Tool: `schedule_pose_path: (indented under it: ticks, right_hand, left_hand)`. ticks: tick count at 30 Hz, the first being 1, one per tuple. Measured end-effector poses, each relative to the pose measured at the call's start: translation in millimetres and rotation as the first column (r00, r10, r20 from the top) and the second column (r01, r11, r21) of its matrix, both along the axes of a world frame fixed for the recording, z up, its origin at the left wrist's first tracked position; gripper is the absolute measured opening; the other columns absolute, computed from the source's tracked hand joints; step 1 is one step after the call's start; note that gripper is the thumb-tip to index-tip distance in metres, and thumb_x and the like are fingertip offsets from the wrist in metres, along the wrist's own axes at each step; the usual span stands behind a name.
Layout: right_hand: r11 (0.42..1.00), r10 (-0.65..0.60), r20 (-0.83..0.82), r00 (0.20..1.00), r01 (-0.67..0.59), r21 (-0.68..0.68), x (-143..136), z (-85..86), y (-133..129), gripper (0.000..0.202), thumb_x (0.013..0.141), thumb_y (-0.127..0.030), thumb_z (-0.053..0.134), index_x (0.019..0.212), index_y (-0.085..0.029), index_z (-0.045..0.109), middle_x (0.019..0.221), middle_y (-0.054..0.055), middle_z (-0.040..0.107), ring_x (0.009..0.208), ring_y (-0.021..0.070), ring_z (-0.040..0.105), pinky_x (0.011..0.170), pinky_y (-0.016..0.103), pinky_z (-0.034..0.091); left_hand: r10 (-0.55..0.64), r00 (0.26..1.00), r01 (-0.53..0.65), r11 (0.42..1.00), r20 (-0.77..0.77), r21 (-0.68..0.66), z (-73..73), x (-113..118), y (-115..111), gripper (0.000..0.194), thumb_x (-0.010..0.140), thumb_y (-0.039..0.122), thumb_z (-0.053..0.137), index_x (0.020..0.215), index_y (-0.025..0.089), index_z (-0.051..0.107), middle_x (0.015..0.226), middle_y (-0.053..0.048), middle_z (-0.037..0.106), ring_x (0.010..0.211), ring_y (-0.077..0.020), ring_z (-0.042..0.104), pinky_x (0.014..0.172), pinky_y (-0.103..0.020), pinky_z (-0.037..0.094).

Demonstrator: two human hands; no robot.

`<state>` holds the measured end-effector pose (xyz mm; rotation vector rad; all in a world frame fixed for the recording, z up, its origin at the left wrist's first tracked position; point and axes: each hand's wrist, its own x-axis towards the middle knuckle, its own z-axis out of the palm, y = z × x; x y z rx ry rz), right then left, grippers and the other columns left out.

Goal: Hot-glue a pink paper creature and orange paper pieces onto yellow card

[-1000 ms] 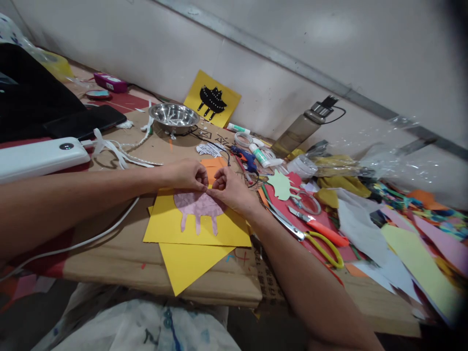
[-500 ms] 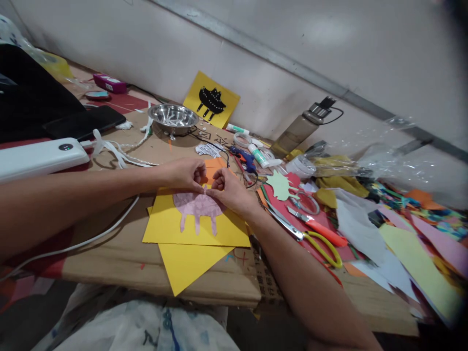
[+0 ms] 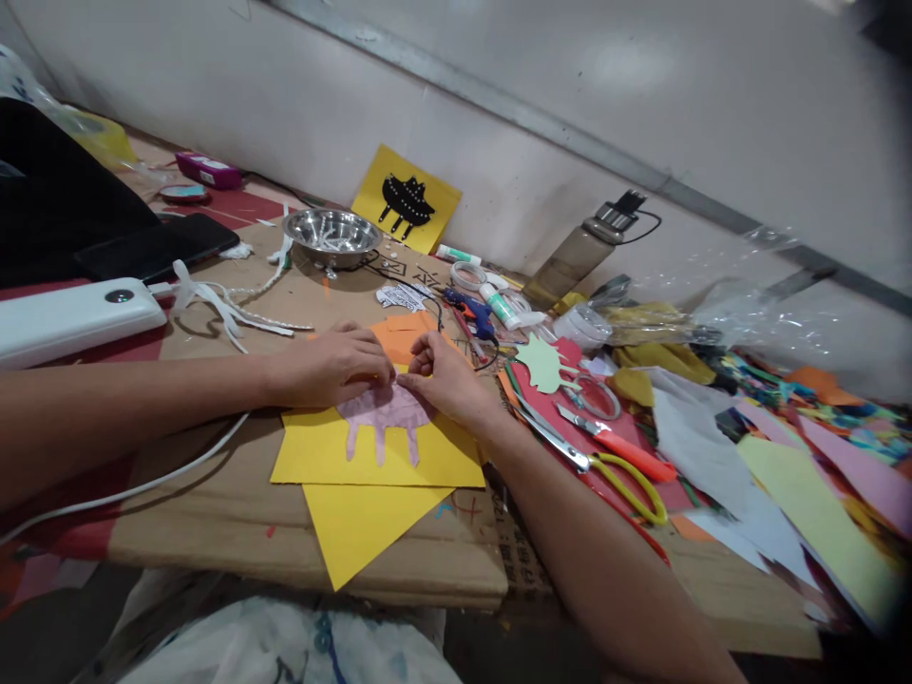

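A pale purple paper cutout with three legs lies on a yellow card, and a second yellow sheet sticks out below. My left hand rests over the cutout's upper left part, its fingers closed and bent down. Close beside it, my right hand pinches at the top of the cutout with thumb and finger. What either hand grips, if anything, is too small or hidden to make out. Orange paper lies just behind the hands.
Yellow-handled scissors, an orange cutter and a green cutout lie to the right. Behind are a metal bowl, a blue glue gun and a bottle. A white power bank with a cable is at left.
My left hand has changed from a raised pinch to lying flatter over the cutout's upper left part. My right hand stays near the top edge. The view has shifted slightly.
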<state>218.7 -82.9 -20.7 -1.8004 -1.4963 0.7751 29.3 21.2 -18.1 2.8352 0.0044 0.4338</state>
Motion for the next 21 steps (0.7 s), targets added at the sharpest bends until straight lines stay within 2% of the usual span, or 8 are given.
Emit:
schedule_pose_path:
  ticks: [9, 13, 16, 19, 21]
  right_hand:
    - [0.999, -0.031, 0.025, 0.999, 0.031, -0.017, -5, 4.7, -1, 0.033, 0.071, -0.022, 0.069, 0.091, -0.023, 0.044, 0.073, -0.006, 0.053, 0.067, 0.0122, 0.053, 0.059, 0.026, 0.04]
    - [1.0, -0.017, 0.03, 0.999, 0.017, -0.018, -2, 1.9, -1, 0.032, 0.071, -0.019, 0.068, 0.092, -0.022, 0.044, 0.078, -0.004, 0.055, 0.071, 0.0134, 0.053, 0.064, 0.028, 0.042]
    - [0.999, 0.006, -0.071, 0.997, -0.004, 0.032, 3, -2.6, -1, 0.023, 0.075, -0.016, 0.058, 0.093, -0.022, 0.045, 0.081, -0.003, 0.056, 0.075, 0.0136, 0.055, 0.068, 0.029, 0.044]
    - [0.996, -0.009, -0.225, 0.974, 0.029, 0.084, 5, -3.6, -3, 0.02, 0.08, -0.018, 0.052, 0.098, -0.024, 0.043, 0.089, -0.001, 0.06, 0.083, 0.014, 0.059, 0.07, 0.029, 0.047]
    - [0.993, -0.018, -0.252, 0.968, 0.046, 0.106, 5, -0.8, -5, 0.021, 0.083, -0.018, 0.05, 0.1, -0.025, 0.041, 0.095, 0.001, 0.063, 0.089, 0.0144, 0.061, 0.071, 0.029, 0.047]
  left_hand:
    - [-0.053, 0.997, 0.05, 0.997, 0.051, 0.056, 1.2, -6, -4, 0.023, 0.095, 0.014, 0.049, 0.105, 0.022, 0.068, 0.11, -0.003, 0.073, 0.104, -0.0165, 0.06, 0.096, -0.033, 0.034]
    - [-0.078, 0.996, 0.073, 0.993, 0.047, 0.092, 2.3, -7, -6, 0.025, 0.093, 0.012, 0.048, 0.106, 0.022, 0.067, 0.111, -0.003, 0.074, 0.102, -0.0171, 0.062, 0.095, -0.034, 0.034]
    - [-0.085, 0.995, 0.079, 0.991, 0.05, 0.109, 2.1, -8, -6, 0.024, 0.094, 0.015, 0.047, 0.107, 0.021, 0.067, 0.113, -0.004, 0.074, 0.102, -0.0184, 0.063, 0.095, -0.035, 0.035]
    - [-0.081, 0.996, 0.077, 0.993, 0.045, 0.086, 1.2, -9, -7, 0.026, 0.095, 0.015, 0.045, 0.108, 0.02, 0.067, 0.114, -0.005, 0.073, 0.103, -0.0187, 0.063, 0.093, -0.034, 0.039]
    - [-0.079, 0.996, 0.076, 0.995, 0.045, 0.063, 1.0, -9, -7, 0.027, 0.095, 0.014, 0.044, 0.108, 0.019, 0.068, 0.115, -0.006, 0.073, 0.103, -0.019, 0.063, 0.09, -0.033, 0.042]
